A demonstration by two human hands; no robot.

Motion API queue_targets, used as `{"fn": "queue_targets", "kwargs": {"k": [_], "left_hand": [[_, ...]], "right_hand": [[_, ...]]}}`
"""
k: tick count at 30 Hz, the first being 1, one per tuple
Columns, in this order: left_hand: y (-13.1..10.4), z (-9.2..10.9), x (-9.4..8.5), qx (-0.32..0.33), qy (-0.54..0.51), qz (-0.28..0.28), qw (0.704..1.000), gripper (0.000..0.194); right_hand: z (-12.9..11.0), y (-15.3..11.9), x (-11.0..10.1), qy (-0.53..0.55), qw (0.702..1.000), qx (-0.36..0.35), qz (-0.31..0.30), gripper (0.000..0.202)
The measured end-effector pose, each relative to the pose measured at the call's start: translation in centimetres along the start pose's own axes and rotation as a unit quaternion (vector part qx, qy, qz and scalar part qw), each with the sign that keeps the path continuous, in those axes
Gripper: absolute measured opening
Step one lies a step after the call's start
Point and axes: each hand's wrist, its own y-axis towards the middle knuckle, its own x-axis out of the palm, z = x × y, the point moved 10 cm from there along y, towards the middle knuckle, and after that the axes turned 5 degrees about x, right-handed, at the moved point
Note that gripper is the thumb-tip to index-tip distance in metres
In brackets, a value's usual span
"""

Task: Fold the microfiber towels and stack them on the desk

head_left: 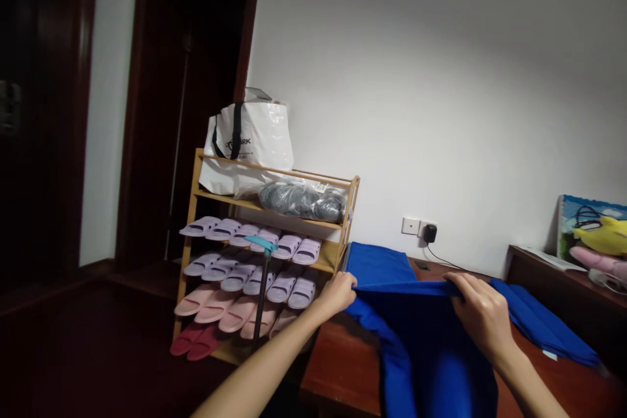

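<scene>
A length of blue cloth is stretched between my two hands and hangs down in front of the table. My left hand is closed on its left upper corner. At the right end of the same edge, my right hand grips it with fingers curled over. The edge runs nearly level and taut, while the lower part drops in folds out of view. Behind it, a folded blue cloth lies at the table's back left. Another folded blue cloth, with a white tag, rests to the right.
A wooden rack with several pairs of slippers stands left of the brown table. On it are a white bag and a plastic-wrapped grey bundle. A black charger is plugged into the wall. Plush toys sit on a ledge at right.
</scene>
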Motion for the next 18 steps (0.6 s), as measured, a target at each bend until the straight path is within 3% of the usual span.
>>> {"fn": "queue_targets", "kwargs": {"k": [4,7,9,11,12,13,14,15,16,18], "left_hand": [[1.5,-3.1,-1.9,-0.06,0.012,0.026,0.998,0.018],[2.0,-4.1,-4.0,-0.065,0.001,0.042,0.997,0.022],[1.1,-2.6,-4.6,-0.05,-0.015,0.048,0.997,0.027],[-1.1,1.5,-4.0,-0.007,-0.051,0.061,0.997,0.029],[-2.6,4.5,-3.3,0.032,-0.08,0.07,0.994,0.027],[-4.3,8.4,-2.7,0.113,-0.16,0.097,0.976,0.025],[-6.1,12.5,-1.3,0.206,-0.224,0.081,0.949,0.03],[-7.6,15.9,0.7,0.262,-0.262,0.044,0.928,0.053],[-8.3,18.1,2.9,0.271,-0.295,0.009,0.916,0.082],[-8.2,19.6,7.2,0.217,-0.375,-0.049,0.9,0.108]], "right_hand": [[3.8,-0.1,-2.0,-0.033,0.998,0.05,0.006,0.024],[9.4,0.2,-4.3,-0.007,0.978,0.208,0.026,0.023],[12.4,0.0,-3.1,0.044,0.95,0.307,-0.032,0.025],[12.9,-0.1,-0.3,0.092,0.928,0.34,-0.118,0.026],[12.3,0.0,1.2,0.111,0.922,0.34,-0.15,0.026],[11.6,0.2,2.4,0.124,0.917,0.338,-0.169,0.026],[10.8,0.6,3.4,0.135,0.914,0.339,-0.175,0.027],[9.9,1.1,4.2,0.145,0.911,0.343,-0.176,0.027],[9.2,1.7,4.7,0.156,0.909,0.347,-0.174,0.028],[8.2,3.1,4.9,0.17,0.905,0.357,-0.158,0.031]]}}
